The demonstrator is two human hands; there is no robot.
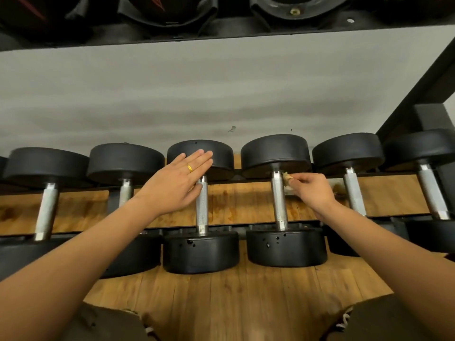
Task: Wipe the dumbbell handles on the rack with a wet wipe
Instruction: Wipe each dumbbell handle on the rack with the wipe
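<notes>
Rack (246, 221): six dumbbells; right hand (311, 193) pinches wipe (286, 177).

Row of dumbbells (200, 207) across the middle of the frame, lying on the rack (246, 226) with black round heads toward top and bottom and silver handles (279, 200) running between. Handles knurled and shiny at centre, duller at far left. Wipe (286, 177), a small crumpled beige wad, right of centre, at the top end of one handle just under its upper head, probably touching the metal. Rack dark-framed, upper shelf along the top edge.
</notes>
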